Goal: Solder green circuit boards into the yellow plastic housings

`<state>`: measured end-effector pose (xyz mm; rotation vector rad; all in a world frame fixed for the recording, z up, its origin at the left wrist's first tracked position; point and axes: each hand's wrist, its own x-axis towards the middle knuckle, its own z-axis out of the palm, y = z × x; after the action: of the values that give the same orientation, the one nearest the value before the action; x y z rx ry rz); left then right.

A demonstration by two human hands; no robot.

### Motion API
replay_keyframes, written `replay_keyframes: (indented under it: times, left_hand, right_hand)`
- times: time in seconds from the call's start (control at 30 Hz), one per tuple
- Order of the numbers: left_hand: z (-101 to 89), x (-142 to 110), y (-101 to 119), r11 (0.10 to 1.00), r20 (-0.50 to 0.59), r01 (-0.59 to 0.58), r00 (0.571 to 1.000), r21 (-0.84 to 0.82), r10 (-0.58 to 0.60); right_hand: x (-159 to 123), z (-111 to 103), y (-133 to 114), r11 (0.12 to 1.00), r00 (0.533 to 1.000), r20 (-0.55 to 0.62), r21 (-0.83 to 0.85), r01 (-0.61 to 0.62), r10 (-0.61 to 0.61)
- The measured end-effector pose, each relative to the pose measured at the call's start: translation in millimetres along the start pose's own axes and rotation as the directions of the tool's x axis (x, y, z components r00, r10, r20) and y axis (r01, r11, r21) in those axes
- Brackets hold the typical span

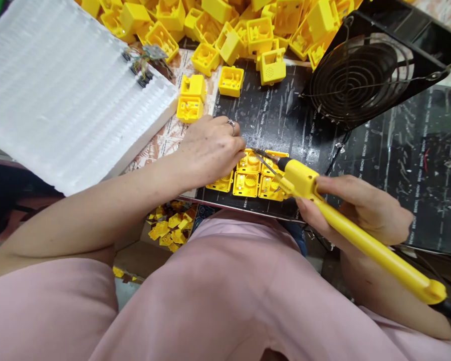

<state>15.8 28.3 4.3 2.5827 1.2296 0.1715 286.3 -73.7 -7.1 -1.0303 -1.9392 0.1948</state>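
My right hand (355, 208) is closed around a yellow soldering iron (346, 228), whose metal tip points left over a cluster of yellow plastic housings (250, 180) on a black mat (285, 120). My left hand (210, 148), with a ring on one finger, rests palm down at the left side of that cluster. Its fingertips are curled down onto the top-left housing, and I cannot see whether they pinch anything.
A large heap of yellow housings (225, 25) fills the back of the table. A white foam tray (63, 90) with a small wired board (146, 57) lies at left. A black fan (361, 75) stands at back right. More yellow parts (171, 225) sit below the table edge.
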Motion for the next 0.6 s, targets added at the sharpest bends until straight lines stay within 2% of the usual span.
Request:
replay_keyframes:
  times: [0.17,0.27,0.4,0.6]
  left_hand:
    - [6.1,-15,-6,0.988,-0.076,0.009,0.997,-0.153,-0.021]
    - [10.6,-16,-8,0.969,-0.117,0.048,0.99,-0.242,-0.079]
    - [9.0,-14,-7,0.984,-0.109,0.067,0.99,-0.166,-0.086]
    - [4.3,-13,0,0.997,-0.049,0.062,0.997,-0.036,-0.064]
  right_hand:
    - [-10,-2,3,0.992,0.99,-0.073,-0.029,-0.126,0.123]
    - [-8,-2,6,0.997,0.993,-0.101,0.058,-0.054,0.059]
    - [0,-7,8,0.993,0.998,-0.059,0.113,-0.022,0.029]
    - [1,-17,17,0.999,0.995,0.103,0.053,-0.006,0.0]
